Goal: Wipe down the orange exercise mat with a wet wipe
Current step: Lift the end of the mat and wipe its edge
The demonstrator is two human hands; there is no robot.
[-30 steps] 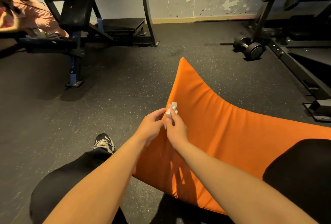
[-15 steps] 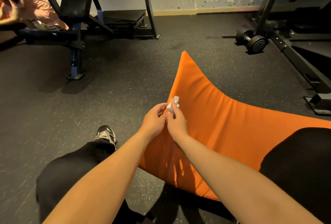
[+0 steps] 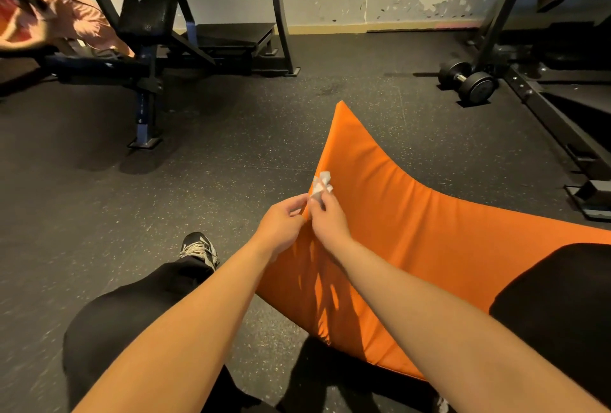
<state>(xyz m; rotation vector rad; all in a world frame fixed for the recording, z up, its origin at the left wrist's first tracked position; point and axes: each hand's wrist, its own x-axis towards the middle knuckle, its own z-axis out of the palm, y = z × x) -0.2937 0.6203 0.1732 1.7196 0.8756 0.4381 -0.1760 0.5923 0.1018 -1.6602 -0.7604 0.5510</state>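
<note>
Dark rubber gym floor point(image 3: 215, 181) carries the orange exercise mat point(image 3: 413, 234), above whose edge the right hand point(image 3: 330, 226) pinches a crumpled wet wipe point(image 3: 322, 183) in its fingers, the left hand point(image 3: 281, 229) curled just beside it, grip unclear.

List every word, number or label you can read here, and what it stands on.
No text can be read.
Pale marks on the blue bench leg: too small to read.
End face of the dumbbell: any marking is too blurred.
The orange mat and wet wipe: no print shows.
</note>
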